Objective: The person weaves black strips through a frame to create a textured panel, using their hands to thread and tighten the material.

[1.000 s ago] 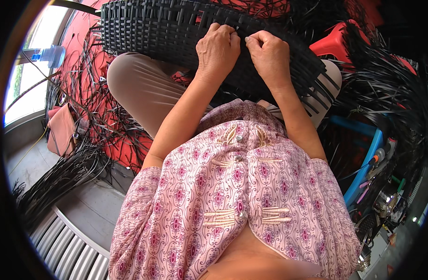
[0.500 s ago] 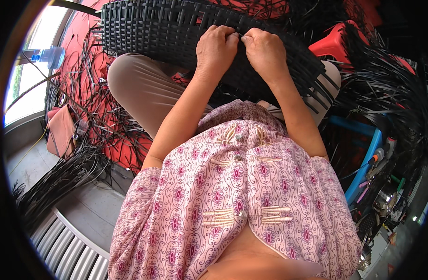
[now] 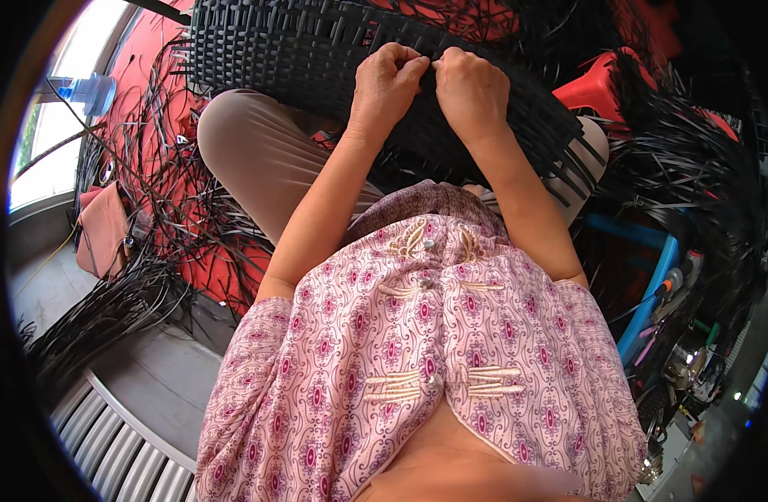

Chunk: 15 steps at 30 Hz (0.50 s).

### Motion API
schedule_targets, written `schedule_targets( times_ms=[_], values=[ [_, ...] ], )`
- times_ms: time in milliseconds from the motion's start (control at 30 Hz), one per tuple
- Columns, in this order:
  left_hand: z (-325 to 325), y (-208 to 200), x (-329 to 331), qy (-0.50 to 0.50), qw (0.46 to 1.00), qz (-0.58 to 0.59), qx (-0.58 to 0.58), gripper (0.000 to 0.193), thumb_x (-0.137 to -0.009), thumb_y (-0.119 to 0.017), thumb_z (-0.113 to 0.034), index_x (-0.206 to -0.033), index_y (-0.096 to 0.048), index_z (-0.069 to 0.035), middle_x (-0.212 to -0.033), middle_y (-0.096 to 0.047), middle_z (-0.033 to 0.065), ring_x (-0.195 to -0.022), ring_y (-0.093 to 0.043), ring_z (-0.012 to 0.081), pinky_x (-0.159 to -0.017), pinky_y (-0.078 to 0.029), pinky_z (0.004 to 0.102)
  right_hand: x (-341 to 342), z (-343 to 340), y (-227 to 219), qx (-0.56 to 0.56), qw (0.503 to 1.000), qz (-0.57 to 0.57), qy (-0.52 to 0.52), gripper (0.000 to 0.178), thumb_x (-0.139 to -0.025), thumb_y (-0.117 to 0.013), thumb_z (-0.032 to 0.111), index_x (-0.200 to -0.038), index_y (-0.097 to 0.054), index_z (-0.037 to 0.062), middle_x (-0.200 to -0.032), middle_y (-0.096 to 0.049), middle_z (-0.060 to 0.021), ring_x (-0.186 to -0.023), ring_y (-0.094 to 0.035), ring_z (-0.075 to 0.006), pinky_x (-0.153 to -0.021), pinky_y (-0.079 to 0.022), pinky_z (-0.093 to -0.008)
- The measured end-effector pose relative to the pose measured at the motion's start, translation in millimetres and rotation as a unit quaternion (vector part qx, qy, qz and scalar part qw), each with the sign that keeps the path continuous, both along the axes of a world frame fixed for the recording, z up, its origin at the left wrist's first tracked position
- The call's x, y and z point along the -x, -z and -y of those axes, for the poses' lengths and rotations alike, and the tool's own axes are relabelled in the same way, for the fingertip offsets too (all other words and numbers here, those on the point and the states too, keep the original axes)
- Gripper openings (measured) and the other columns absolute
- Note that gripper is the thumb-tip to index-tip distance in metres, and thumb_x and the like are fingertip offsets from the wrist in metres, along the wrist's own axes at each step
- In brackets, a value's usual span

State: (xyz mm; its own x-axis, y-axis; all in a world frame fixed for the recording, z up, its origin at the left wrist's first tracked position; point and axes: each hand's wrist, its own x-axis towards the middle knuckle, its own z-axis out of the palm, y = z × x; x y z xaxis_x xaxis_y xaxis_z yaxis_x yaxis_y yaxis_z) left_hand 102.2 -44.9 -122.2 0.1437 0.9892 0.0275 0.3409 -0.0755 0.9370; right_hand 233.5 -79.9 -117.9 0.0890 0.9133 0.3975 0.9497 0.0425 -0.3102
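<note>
A black woven panel (image 3: pixel 275 54) of flat strips lies across my lap, slanting from upper left down to the right, where loose strip ends stick out. My left hand (image 3: pixel 389 90) is closed over its middle, thumb pressed to the bent fingers. Close beside it, my right hand (image 3: pixel 472 90) is closed too, knuckles up, its thumb and finger tips a short gap from the left thumb. Both appear to pinch a black strip of the weave; the strip itself is mostly hidden by the fingers and dark against the panel.
Loose black strips (image 3: pixel 685 151) heap at the right and lie over a red floor covering (image 3: pixel 225 272) at the left. A red stool (image 3: pixel 597 88) stands far right, near a blue crate (image 3: pixel 649 309) with tools. A pinkish bag (image 3: pixel 103 234) and a grey slatted seat (image 3: pixel 120 443) are left.
Both hands stay at the same part of the panel. The right hand has rolled slightly, showing more of its back, and the gap between the thumbs shifted a little. The view moved slightly.
</note>
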Motion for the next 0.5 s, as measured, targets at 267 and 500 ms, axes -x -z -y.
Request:
schedule_targets(
  times_ms=[267,500],
  values=[
    [-11,-1,15,0.102,0.985,-0.1,-0.097,0.022,-0.087,-0.072,-0.012,-0.108,-0.07,-0.007,-0.079,-0.069,0.0046,-0.067,-0.066,0.0113,-0.061,-0.052,0.0265,-5,4,10,-0.047,0.997,-0.059,-0.015,0.015,-0.089,-0.067,0.018,-0.08,-0.065,0.0062,-0.076,-0.07,-0.0116,-0.07,-0.07,-0.0315,-0.064,-0.055,-0.0431],
    [-20,-10,14,0.138,0.941,-0.23,-0.206,0.029,-0.084,-0.072,-0.021,-0.111,-0.07,-0.013,-0.084,-0.07,0.0083,-0.076,-0.068,0.0255,-0.071,-0.053,0.0365,-8,9,5,-0.008,0.989,-0.146,-0.019,0.012,-0.089,-0.067,0.017,-0.086,-0.072,0.0062,-0.08,-0.071,-0.016,-0.076,-0.07,-0.0352,-0.07,-0.055,-0.0438]
  ],
)
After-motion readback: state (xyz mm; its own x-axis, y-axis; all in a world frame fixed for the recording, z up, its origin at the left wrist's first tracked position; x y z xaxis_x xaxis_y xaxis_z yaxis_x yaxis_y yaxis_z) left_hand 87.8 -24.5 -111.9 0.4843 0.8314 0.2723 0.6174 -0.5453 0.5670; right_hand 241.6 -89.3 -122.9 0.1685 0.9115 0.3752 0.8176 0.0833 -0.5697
